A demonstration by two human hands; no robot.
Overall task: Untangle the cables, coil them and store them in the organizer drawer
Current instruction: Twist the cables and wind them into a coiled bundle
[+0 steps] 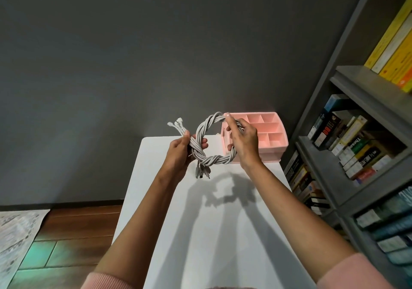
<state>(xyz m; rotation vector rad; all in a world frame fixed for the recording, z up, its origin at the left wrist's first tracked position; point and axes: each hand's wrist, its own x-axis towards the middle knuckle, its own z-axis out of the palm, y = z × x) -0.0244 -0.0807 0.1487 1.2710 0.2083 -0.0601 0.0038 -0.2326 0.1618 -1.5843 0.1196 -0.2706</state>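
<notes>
Table [200,233]: white top beneath both raised hands.
Left hand [179,152]: fingers curled round the loop's crossing.
Right hand [244,142]: grips the loop's far side.
Cables [214,157]: twisted together, one coil, held in the air.
Organizer [275,140]: just behind; storing likely remains.

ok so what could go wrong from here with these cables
The cables are twisted into one ring, and only the left hand grips the crossing; if that grip slackens, the ring may spring open. The plugs hanging below could snag on the organizer going in.
</notes>
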